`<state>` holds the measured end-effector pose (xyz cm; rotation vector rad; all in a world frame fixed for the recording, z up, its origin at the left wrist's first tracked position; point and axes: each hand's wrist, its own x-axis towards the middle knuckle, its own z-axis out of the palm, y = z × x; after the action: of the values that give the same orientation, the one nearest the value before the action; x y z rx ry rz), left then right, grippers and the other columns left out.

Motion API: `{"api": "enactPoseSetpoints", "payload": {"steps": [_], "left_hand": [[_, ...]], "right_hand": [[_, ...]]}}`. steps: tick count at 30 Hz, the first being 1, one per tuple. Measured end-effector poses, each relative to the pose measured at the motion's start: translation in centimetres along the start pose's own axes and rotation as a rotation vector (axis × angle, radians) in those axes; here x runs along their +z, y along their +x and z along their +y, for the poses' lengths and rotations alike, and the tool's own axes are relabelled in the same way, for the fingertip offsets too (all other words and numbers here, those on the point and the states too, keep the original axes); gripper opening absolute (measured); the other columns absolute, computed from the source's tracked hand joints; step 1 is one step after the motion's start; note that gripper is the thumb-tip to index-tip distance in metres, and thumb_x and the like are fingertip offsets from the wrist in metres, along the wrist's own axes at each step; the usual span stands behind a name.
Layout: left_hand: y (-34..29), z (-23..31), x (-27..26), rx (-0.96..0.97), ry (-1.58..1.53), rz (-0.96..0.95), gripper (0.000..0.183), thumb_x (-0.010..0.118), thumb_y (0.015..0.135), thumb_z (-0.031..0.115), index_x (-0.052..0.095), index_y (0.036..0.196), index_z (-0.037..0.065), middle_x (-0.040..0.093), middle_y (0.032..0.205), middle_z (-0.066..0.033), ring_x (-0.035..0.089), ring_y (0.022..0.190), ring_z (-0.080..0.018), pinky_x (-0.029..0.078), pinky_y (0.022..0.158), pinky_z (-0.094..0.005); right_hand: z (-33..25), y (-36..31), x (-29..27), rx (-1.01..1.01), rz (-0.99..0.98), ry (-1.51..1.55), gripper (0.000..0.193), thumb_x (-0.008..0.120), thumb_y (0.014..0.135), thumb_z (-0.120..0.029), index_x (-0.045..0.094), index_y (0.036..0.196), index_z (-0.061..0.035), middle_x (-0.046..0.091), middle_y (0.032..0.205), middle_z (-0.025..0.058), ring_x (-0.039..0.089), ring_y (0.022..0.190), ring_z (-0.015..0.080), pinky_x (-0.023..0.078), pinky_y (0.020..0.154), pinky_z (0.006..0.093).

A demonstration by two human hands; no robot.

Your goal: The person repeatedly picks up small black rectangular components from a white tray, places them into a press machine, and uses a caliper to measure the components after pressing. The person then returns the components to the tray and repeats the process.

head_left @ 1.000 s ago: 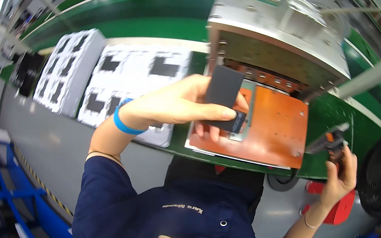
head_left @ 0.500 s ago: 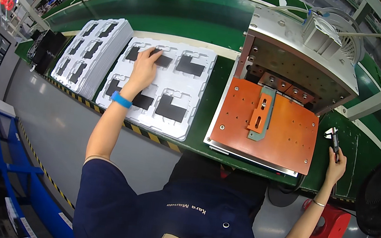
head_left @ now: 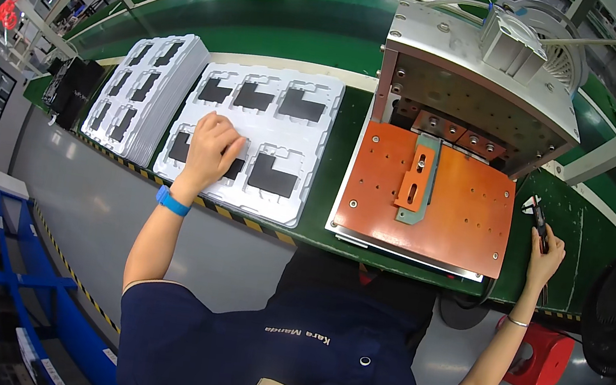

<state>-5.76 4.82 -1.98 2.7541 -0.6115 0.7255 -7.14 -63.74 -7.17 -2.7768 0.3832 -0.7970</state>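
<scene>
One curled left hand (head_left: 208, 150), grip unclear, over moulded white tray (head_left: 279, 129); right hand (head_left: 547, 256) closed around metal-tipped caliper (head_left: 540, 219)

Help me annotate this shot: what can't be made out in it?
All in the head view:
- Lower middle black part: mostly covered by the left hand; whether they touch can't be told.
- Left palm: turned away, so anything in it is hidden.
- Caliper: its reading is too small, and the right hand covers its lower end.
- Black fan: its right side is lost in the dark fisheye rim.
</scene>
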Motion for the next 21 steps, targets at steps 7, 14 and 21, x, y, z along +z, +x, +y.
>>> {"api": "enactPoseSetpoints", "payload": {"steps": [7, 14, 21], "left_hand": [[0.5, 1.0, -0.5, 0.09, 0.021, -0.095, 0.025, 0.071, 0.084, 0.023, 0.066, 0.069, 0.004, 0.059, 0.069, -0.0054, 0.052, 0.078, -0.0259, 0.043, 0.087, -0.0411], [2.6, 0.5, -2.1, 0.165, 0.158, -0.008, 0.032, 0.068, 0.087, 0.024, 0.065, 0.061, 0.005, 0.055, 0.063, -0.0058, 0.052, 0.079, -0.0269, 0.042, 0.088, -0.0434], [14.3, 19.6, -2.2, 0.525, -0.316, 0.129, 0.033, 0.068, 0.088, 0.028, 0.06, 0.061, 0.011, 0.054, 0.059, -0.0033, 0.046, 0.065, -0.0233, 0.039, 0.07, -0.038]], "right_hand": [[1.4, -0.4, 0.2, -0.01, 0.168, 0.107, 0.043, 0.077, 0.086, -0.03, 0.069, 0.124, -0.0126, 0.061, 0.103, 0.0079, 0.056, 0.097, 0.0244, 0.045, 0.087, 0.0367], [-2.2, -3.0, -2.7, 0.076, 0.217, 0.355, 0.035, 0.075, 0.089, -0.019, 0.07, 0.123, -0.0125, 0.06, 0.104, 0.0015, 0.055, 0.092, 0.014, 0.042, 0.079, 0.028], [-13.5, -2.1, -9.3, -0.171, 0.211, 0.58, 0.034, 0.076, 0.084, -0.008, 0.071, 0.117, -0.0042, 0.064, 0.104, 0.0058, 0.059, 0.093, 0.0157, 0.046, 0.083, 0.029]]}}
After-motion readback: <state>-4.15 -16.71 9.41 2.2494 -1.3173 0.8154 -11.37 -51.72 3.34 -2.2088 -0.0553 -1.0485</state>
